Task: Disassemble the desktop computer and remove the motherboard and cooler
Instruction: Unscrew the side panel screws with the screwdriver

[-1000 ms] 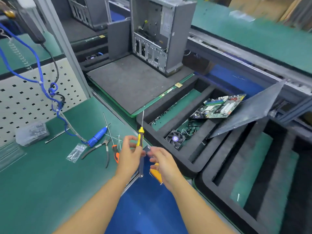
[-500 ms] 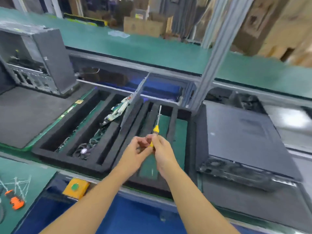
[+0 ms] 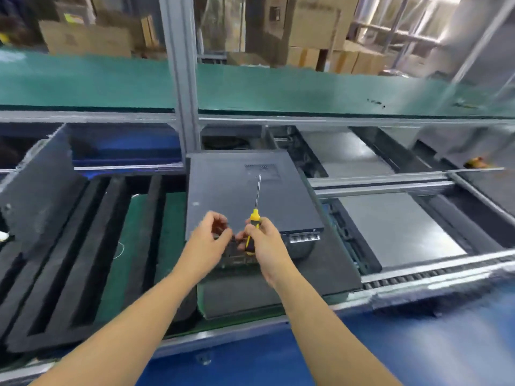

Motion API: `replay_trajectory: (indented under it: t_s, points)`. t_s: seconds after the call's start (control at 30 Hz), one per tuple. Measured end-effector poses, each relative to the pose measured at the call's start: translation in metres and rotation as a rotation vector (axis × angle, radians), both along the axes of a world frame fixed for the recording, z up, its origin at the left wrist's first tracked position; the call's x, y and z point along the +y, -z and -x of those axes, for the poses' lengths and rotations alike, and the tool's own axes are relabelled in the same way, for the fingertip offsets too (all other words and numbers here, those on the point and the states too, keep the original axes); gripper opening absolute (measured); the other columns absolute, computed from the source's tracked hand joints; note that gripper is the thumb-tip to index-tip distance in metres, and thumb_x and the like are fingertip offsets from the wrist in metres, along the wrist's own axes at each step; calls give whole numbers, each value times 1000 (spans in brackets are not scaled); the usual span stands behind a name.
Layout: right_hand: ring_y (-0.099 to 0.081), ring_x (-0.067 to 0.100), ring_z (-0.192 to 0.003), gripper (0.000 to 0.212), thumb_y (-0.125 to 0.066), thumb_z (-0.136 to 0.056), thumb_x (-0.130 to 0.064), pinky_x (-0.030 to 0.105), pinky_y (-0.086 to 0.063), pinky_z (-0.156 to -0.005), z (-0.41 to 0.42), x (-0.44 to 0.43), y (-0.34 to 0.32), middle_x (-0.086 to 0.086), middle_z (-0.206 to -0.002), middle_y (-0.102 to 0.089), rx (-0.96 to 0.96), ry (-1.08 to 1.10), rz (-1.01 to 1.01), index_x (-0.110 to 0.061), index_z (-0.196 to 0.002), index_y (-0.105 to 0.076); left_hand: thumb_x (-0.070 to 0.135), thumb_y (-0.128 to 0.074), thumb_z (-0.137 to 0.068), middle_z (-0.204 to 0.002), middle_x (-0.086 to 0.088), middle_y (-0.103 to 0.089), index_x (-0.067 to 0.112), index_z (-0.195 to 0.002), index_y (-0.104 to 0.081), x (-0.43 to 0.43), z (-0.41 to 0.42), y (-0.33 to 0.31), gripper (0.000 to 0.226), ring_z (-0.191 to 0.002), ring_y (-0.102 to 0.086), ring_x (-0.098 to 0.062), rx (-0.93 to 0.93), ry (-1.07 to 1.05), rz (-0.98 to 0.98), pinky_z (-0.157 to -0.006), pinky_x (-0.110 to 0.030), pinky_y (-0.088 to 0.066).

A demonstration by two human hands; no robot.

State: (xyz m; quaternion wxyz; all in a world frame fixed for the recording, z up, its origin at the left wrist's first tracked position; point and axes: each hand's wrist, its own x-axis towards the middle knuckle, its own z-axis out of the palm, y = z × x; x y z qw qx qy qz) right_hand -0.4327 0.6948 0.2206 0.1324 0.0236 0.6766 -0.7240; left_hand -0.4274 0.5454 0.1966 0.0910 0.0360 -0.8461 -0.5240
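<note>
Blue edging fronts the surface (image 3: 178,342) at the 6 o'clock rim, and both forearms reach over it toward the middle. The right hand (image 3: 269,245) is wrapped tight round the yellow-and-black handle of a screwdriver (image 3: 255,218), whose shaft points to 12 o'clock. The left hand (image 3: 207,243) sits just beside it at 9 o'clock, fingers curled in toward the thumb; blur hides whether it pinches anything. The desktop computer (image 3: 237,185) lies flat on a dark foam pad (image 3: 328,268), lid closed. Its near end is under the hands and the rest stretches off to 12 o'clock beneath the shaft. A slotted black foam tray (image 3: 83,274) lies at 9 o'clock of the hands. Farther off, a green belt (image 3: 306,90) crosses behind an aluminium post (image 3: 181,79), with cardboard boxes (image 3: 312,23) beyond.
</note>
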Motion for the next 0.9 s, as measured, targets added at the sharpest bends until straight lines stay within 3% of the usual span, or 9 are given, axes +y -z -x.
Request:
replay_trajectory:
  t_s: [0.1,0.17,0.33,0.47,0.6,0.9]
  points:
    - [-46,16,-50,15,-44,-100,-26,27,-41,-50,11,45,5,1,-67,-56,-84,46,18,-15,-94,-54,25,-68,-89,-120,9,-56,24,-118,-56,31,31,3,31,-112,-53,-6,55,168,373,-97,-32,-43]
    - [-44,17,-48,29,-39,-102,-37,28,-39,-50,15,72,10,0,-62,-52,-111,96,-8,-14,-93,-56,35,-70,-88,-139,7,-48,24,-131,-53,49,52,5,48,-126,-48,-14,91,262,611,-103,-37,-39]
    - [-48,16,-48,35,-43,-103,-40,27,-44,-50,15,125,26,2,-58,-54,-119,223,-74,-13,-94,-63,55,-66,-86,-162,4,-24,30,-148,-40,102,93,16,71,-146,-28,-17,137,466,861,-114,-38,-29]
    - [-52,17,-49,22,-50,-101,-32,27,-44,-46,7,155,37,2,-69,-64,-162,228,-72,-12,-100,-58,47,-66,-90,-161,9,-26,31,-147,-43,140,116,25,62,-147,-26,-14,146,625,760,-118,-39,-25]
    - [-39,13,-43,15,-47,-101,-29,22,-32,-41,0,181,44,-4,-68,-61,-174,228,-175,-23,-105,-60,20,-75,-86,-138,15,-56,26,-124,-64,159,124,37,40,-131,-47,-4,99,591,399,-111,-29,-37]
    - [-37,7,-41,22,-44,-100,-29,19,-31,-40,1,182,55,-9,-59,-55,-225,176,-270,-34,-110,-63,16,-78,-81,-124,21,-65,28,-105,-74,167,125,54,27,-123,-45,11,170,479,375,-108,-20,-35]
